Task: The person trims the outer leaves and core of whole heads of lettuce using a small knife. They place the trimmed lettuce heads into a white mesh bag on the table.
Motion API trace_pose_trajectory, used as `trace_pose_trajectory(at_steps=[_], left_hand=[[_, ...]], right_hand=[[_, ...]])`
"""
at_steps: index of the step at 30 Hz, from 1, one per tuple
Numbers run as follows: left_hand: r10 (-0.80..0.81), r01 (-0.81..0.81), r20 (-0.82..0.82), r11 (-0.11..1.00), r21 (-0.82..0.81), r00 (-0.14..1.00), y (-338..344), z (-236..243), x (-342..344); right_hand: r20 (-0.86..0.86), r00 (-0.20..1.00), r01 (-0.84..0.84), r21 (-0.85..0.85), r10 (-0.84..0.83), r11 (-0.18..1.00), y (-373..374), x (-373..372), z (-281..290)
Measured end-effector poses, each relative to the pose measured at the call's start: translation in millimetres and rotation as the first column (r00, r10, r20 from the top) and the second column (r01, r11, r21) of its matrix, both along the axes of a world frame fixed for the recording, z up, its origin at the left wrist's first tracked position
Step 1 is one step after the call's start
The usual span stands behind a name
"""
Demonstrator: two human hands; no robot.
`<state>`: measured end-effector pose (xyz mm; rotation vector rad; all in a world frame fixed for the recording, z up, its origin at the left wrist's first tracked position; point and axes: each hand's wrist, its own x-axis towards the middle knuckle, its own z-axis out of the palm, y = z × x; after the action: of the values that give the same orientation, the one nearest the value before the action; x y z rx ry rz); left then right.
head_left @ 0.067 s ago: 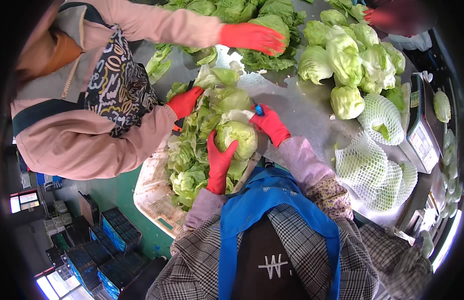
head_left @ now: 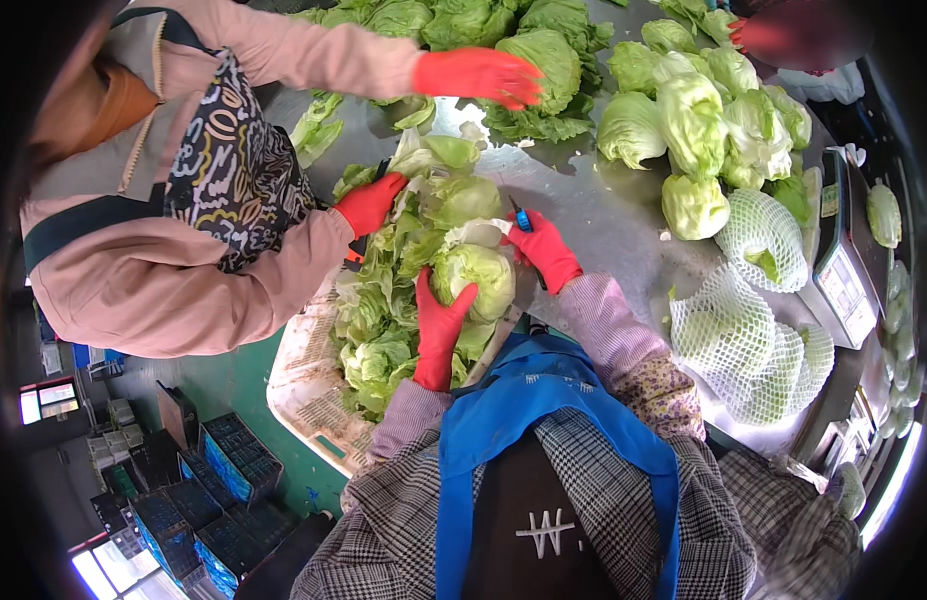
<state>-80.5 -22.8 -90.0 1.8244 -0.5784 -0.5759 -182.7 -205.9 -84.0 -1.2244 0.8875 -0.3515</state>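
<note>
My left hand (head_left: 441, 325), in a red glove, cups a trimmed head of iceberg lettuce (head_left: 481, 279) from its left side, thumb and fingers spread round it. On the upper right of that head, my right hand (head_left: 547, 256), also red-gloved, is closed round a small blue-handled knife (head_left: 524, 219). Its fingers also touch a pale outer leaf (head_left: 481, 233) that lifts off the head. Below lies a heap of loose lettuce leaves (head_left: 369, 300) in a dirty white plastic crate (head_left: 299, 385).
A co-worker's red-gloved hand (head_left: 481, 77) reaches over untrimmed lettuces (head_left: 539, 65); the other hand (head_left: 372, 204) is by the leaf heap. To the right on the metal table (head_left: 594, 215) are piled trimmed heads (head_left: 694, 115), white foam net sleeves (head_left: 734, 335) and a scale (head_left: 844, 280).
My right hand has shifted slightly, and the knife's handle shows more upright. The co-worker's far hand has drawn left, off the untrimmed lettuce. My left hand keeps its place.
</note>
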Motion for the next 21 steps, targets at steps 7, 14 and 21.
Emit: trace_pose_trajectory(at_steps=[7,14,21], left_hand=[[0.097,-0.119,-0.407,0.992,-0.029,0.908,4.7,14.1,-9.6],[-0.011,-0.043,-0.444,0.993,-0.112,0.896,30.2,6.0,-5.9],[-0.019,-0.171,-0.759,0.97,-0.171,0.651,31.5,-2.5,-0.6]], right_hand=[[-0.261,0.958,-0.233,-0.455,0.121,0.859,18.2,2.1,29.6],[-0.163,0.979,-0.191,-0.508,0.124,0.84,7.6,25.3,10.4],[-0.093,0.986,-0.161,-0.361,0.136,0.919,10.0,26.0,-4.0]])
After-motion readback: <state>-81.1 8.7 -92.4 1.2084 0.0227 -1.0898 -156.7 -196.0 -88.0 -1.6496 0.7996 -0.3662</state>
